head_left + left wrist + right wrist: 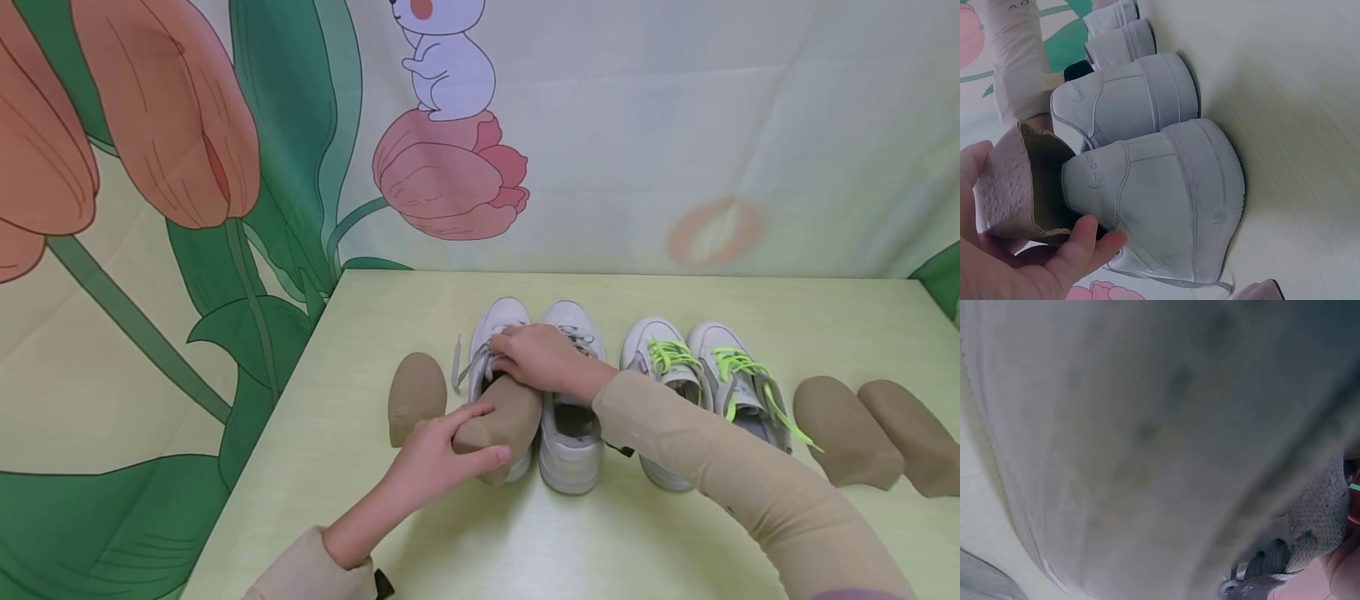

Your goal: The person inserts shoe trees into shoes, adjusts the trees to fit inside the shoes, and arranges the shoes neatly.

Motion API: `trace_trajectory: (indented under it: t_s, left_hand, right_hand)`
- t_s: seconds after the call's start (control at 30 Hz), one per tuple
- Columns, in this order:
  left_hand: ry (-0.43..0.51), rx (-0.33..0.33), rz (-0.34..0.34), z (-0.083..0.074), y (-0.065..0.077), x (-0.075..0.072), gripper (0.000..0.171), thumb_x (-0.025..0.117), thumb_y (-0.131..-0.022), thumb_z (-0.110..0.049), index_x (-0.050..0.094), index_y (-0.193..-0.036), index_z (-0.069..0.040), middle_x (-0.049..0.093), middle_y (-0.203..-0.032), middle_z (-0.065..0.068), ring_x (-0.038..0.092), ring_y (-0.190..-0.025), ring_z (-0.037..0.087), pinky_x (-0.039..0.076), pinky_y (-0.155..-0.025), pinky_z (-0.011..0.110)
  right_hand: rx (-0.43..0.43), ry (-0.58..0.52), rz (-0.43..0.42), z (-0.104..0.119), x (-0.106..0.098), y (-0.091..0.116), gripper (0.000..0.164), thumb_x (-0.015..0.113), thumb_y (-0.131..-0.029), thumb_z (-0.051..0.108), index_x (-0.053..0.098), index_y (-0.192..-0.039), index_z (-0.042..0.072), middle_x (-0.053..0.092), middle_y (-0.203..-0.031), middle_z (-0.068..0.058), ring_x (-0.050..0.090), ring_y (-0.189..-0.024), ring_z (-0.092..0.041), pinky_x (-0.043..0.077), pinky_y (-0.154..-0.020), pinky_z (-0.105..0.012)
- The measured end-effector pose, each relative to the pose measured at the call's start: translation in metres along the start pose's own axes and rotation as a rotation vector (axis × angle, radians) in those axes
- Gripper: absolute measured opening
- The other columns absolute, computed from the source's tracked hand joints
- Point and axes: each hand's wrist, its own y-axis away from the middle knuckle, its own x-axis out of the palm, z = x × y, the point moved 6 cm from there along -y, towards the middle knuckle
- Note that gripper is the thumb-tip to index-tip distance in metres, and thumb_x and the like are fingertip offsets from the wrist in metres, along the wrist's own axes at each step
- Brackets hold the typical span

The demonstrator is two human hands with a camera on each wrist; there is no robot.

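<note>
My left hand (437, 457) grips a hollow brown molded-pulp shoe insert (512, 415), thumb on one side and fingers on the other. The insert slants over the opening of the leftmost white sneaker (501, 313); the left wrist view shows its open end (1050, 178) beside the sneaker's heel (1147, 206). With curled fingers, my right hand (546, 358) pinches that sneaker's tongue by the grey laces. In the right wrist view the grey mesh tongue (1321, 512) lies close to the fingers, while the blurred shoe side fills most of the picture.
Its mate, another white sneaker (570, 462), stands directly to the right. Farther right are two white sneakers with neon-green laces (671, 354). A second brown insert (417, 396) lies on the left, and two more inserts (847, 429) lie far right on the pale table (300, 483).
</note>
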Motion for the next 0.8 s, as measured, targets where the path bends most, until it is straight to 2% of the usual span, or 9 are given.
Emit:
trace_trajectory:
  t_s: [0.17, 0.33, 0.6, 0.8]
  left_hand:
    - [-0.01, -0.016, -0.028, 0.0, 0.0, -0.001, 0.054, 0.068, -0.071, -0.043, 0.056, -0.119, -0.022, 0.065, -0.085, 0.007, 0.045, -0.058, 0.009, 0.04, -0.059, 0.024]
    - [-0.024, -0.029, -0.058, 0.0, 0.001, -0.002, 0.054, 0.069, -0.07, -0.043, 0.057, -0.118, -0.02, 0.056, -0.063, 0.001, 0.042, -0.052, 0.008, 0.039, -0.054, 0.023]
    - [-0.043, -0.048, -0.06, 0.0, 0.002, -0.001, 0.053, 0.068, -0.07, -0.044, 0.058, -0.117, -0.021, 0.042, -0.047, -0.004, 0.037, -0.045, 0.007, 0.037, -0.049, 0.023]
    - [-0.059, -0.041, -0.068, 0.0, 0.003, -0.001, 0.052, 0.068, -0.07, -0.043, 0.058, -0.115, -0.02, 0.04, -0.044, -0.004, 0.035, -0.043, 0.006, 0.035, -0.046, 0.023]
  right_hand:
    - [0.029, -0.063, 0.027, -0.004, 0.001, 0.001, 0.013, 0.056, -0.086, 0.021, 0.053, -0.076, 0.013, 0.055, -0.072, 0.0, 0.052, -0.063, -0.014, 0.044, -0.059, -0.03]
    - [0.042, -0.136, 0.043, -0.007, -0.001, 0.003, 0.013, 0.056, -0.086, 0.018, 0.052, -0.075, 0.012, 0.052, -0.071, 0.0, 0.048, -0.062, -0.014, 0.041, -0.059, -0.027]
    - [0.044, -0.191, 0.047, -0.01, -0.002, 0.008, 0.007, 0.054, -0.082, 0.007, 0.052, -0.078, 0.013, 0.053, -0.074, 0.001, 0.046, -0.065, -0.013, 0.039, -0.06, -0.025]
    - [0.051, -0.275, 0.068, -0.013, 0.0, 0.011, 0.014, 0.052, -0.078, 0.002, 0.058, -0.086, 0.013, 0.058, -0.083, 0.002, 0.049, -0.071, -0.011, 0.043, -0.066, -0.025]
